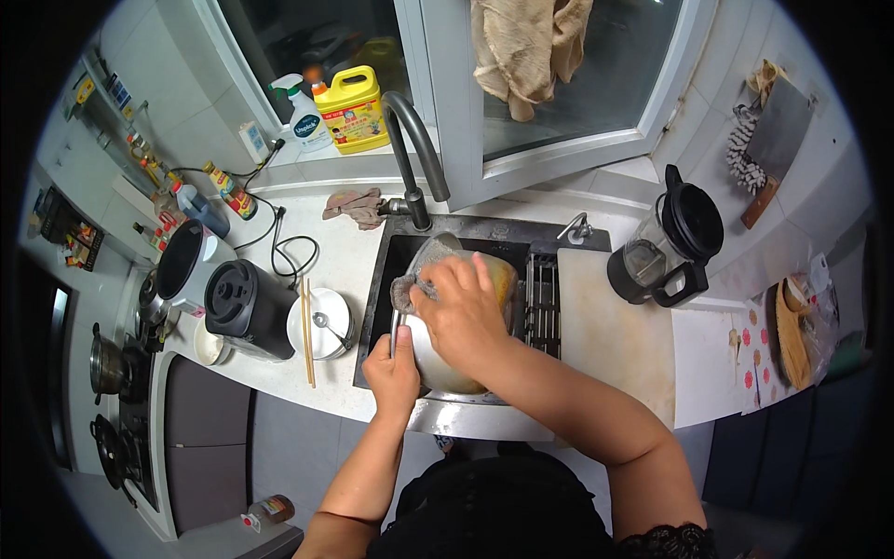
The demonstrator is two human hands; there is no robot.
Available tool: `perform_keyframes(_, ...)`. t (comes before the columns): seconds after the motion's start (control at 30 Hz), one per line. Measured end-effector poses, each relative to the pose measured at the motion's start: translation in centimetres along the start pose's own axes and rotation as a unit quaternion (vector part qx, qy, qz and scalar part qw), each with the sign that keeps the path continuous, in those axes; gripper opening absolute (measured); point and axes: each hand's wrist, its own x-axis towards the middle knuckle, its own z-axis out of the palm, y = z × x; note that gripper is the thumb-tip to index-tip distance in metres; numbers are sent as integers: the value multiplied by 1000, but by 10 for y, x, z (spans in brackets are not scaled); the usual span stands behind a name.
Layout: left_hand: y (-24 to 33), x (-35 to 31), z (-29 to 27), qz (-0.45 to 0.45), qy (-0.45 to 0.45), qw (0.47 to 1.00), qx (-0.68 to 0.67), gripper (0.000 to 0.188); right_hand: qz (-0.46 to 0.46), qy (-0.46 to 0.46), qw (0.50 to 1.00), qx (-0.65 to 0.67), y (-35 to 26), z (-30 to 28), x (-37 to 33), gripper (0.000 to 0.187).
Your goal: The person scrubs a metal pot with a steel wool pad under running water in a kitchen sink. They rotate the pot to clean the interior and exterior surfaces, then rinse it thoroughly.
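In the sink, a large pale pot or basin with yellowish staining on its far side sits under my hands. My left hand is closed round a thin metal handle, thumb up, at the sink's left side. The utensil's far end is partly hidden, so its kind cannot be told. My right hand reaches across above the pot, fingers bent over a grey scrubber pressed against the upper part of the handle. A rounded, greyish edge shows just beyond the scrubber.
The dark tap arches over the sink's back edge. Left stand a white bowl with a spoon, chopsticks and a black-lidded container. On the right lie a cutting board and a glass jug. An open window leans inward.
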Motion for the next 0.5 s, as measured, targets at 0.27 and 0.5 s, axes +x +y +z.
perform_keyframes(0.27,6,-10,3,25,-6,1000,-11,44,104,-38,991,82,39,-2,22,13)
perform_keyframes(0.5,4,-4,5,19,0,999,-47,42,-29,5,997,72,-5,-6,6,12)
